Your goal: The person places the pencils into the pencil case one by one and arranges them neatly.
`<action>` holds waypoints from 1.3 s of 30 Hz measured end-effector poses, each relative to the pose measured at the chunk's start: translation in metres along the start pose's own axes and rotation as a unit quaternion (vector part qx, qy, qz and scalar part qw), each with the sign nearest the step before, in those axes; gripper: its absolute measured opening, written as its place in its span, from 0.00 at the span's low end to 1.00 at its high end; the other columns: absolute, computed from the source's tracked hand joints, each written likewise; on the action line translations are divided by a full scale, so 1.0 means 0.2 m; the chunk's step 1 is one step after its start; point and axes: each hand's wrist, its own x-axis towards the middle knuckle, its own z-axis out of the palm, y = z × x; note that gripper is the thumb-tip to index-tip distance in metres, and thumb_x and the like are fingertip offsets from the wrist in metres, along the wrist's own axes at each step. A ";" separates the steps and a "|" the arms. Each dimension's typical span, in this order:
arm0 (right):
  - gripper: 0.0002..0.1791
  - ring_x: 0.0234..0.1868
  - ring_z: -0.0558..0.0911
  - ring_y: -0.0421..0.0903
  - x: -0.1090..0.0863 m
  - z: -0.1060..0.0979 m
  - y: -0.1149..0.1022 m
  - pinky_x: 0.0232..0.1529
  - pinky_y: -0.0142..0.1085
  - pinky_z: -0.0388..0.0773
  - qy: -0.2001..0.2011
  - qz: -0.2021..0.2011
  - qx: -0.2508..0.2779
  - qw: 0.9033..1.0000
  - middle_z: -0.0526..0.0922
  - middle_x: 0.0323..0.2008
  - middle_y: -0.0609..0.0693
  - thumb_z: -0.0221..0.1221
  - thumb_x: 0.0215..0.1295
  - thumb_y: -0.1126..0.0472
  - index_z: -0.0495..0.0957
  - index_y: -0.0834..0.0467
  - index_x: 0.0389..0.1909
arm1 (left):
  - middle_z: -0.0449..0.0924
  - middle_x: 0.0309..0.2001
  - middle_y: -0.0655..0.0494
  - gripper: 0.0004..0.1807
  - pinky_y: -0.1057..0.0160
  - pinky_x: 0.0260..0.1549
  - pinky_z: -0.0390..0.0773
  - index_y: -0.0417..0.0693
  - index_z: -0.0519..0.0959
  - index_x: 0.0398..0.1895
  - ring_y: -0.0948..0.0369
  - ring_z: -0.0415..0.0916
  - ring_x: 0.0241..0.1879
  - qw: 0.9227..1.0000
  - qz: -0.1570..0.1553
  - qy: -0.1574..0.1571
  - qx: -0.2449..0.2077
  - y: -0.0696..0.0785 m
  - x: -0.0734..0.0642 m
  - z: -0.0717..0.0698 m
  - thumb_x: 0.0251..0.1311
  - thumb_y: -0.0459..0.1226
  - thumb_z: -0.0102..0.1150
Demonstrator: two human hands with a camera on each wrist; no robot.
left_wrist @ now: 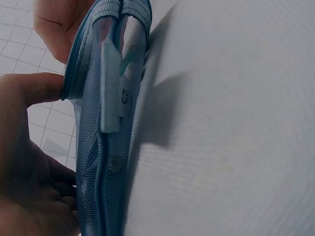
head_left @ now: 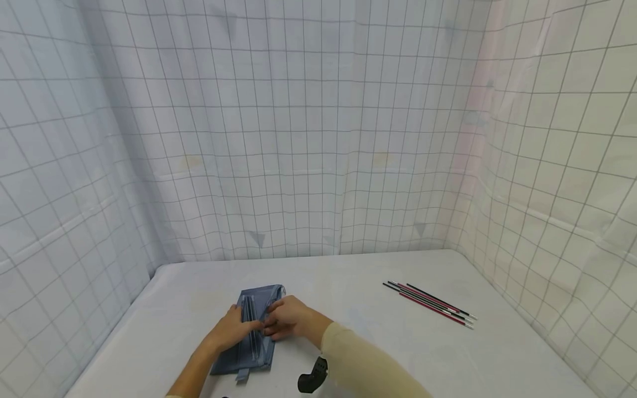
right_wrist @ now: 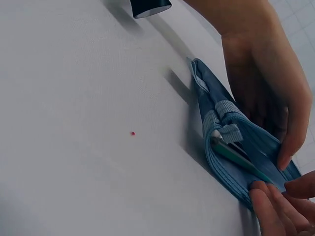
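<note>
A blue fabric zip pouch (head_left: 239,360) lies on the white table, with dark slim lines along its upper face. My left hand (head_left: 230,331) holds its left part, thumb reaching across to the zipper edge. My right hand (head_left: 290,316) has curled fingers on the pouch's right edge. In the right wrist view the pouch's mouth gapes, showing a slim pale-and-teal item (right_wrist: 236,156) inside, and the right fingertips (right_wrist: 275,209) pinch the lower edge. The left wrist view shows a pale blue tab (left_wrist: 110,88) at the pouch's end.
Several thin red and black sticks (head_left: 430,304) with pale tips lie together on the table at the right. A black wrist-worn device (head_left: 312,377) sits by the right sleeve. White gridded cloth (head_left: 318,138) rises behind and on both sides.
</note>
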 end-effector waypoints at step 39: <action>0.18 0.38 0.89 0.54 -0.14 -0.32 -0.16 0.38 0.47 0.88 -0.028 -0.025 -0.123 0.992 0.87 0.41 0.54 0.69 0.64 0.69 0.83 0.66 0.55 | 0.47 0.71 0.12 0.56 0.28 0.65 0.61 0.11 0.53 0.69 0.21 0.54 0.68 1.000 -0.018 0.010 0.014 0.01 0.00 0.02 0.60 0.55 0.62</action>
